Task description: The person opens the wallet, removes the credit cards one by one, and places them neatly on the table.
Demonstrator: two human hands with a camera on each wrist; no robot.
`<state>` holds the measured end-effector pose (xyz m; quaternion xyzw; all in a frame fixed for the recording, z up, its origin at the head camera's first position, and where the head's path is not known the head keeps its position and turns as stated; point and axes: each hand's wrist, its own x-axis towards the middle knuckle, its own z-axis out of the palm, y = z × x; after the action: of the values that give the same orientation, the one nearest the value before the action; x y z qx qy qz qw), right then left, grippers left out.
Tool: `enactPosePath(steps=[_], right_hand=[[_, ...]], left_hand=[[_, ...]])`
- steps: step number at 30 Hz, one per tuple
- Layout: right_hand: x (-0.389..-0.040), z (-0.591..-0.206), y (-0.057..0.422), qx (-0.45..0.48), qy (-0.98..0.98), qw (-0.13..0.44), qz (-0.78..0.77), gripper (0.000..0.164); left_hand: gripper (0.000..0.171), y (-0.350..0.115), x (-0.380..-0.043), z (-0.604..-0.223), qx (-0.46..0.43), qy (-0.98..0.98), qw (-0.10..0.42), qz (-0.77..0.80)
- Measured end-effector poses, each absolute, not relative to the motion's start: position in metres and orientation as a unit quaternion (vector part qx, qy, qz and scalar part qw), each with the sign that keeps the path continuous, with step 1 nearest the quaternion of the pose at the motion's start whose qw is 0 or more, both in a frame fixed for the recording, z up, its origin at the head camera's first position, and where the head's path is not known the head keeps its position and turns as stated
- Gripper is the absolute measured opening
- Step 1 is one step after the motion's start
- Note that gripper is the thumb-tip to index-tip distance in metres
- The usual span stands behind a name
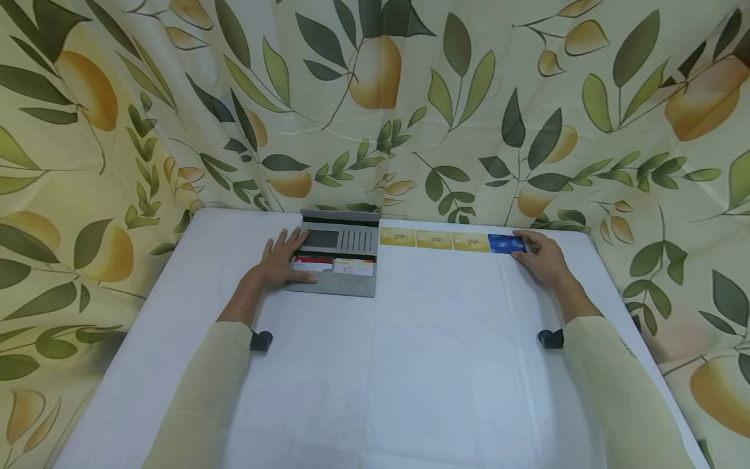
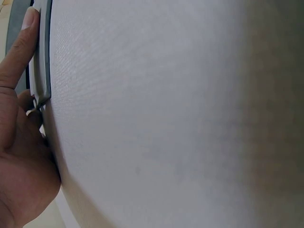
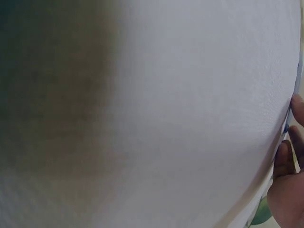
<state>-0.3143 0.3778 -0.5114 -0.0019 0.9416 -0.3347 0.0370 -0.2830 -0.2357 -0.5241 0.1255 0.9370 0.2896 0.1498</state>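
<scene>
An opened grey card wallet (image 1: 331, 285) lies at the back of the white table, with a red-edged card (image 1: 313, 263) and a pale card (image 1: 353, 267) in its lower pockets. My left hand (image 1: 280, 262) rests on its left side, fingers spread and thumb along the lower flap; the left wrist view shows the thumb (image 2: 29, 21) on the wallet's edge. Right of the wallet, three yellow cards (image 1: 434, 240) lie in a row, ending in a blue card (image 1: 505, 244). My right hand (image 1: 546, 258) pinches the blue card's right end between thumb and fingers.
White cloth covers the table (image 1: 410, 365), whose back edge runs just behind the cards. A curtain (image 1: 433, 156) printed with fruit and leaves hangs right behind it. Black wrist devices (image 1: 260, 341) show at both sleeve cuffs.
</scene>
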Motion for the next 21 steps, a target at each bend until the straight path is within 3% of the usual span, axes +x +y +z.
enactPosePath(steps=[5, 13, 21], right_hand=[[-0.314, -0.509, 0.372, -0.002, 0.942, 0.023, -0.335, 0.063], [-0.314, -0.510, 0.358, -0.022, 0.945, -0.052, -0.324, 0.055], [-0.315, -0.504, 0.328, -0.049, 0.947, -0.062, -0.311, 0.055]], left_hand=[[0.122, -0.236, -0.282, -0.522, 0.127, 0.937, 0.147, 0.292], [0.123, -0.235, -0.278, -0.520, 0.128, 0.935, 0.138, 0.299], [0.121, -0.235, -0.276, -0.520, 0.133, 0.935, 0.129, 0.303]])
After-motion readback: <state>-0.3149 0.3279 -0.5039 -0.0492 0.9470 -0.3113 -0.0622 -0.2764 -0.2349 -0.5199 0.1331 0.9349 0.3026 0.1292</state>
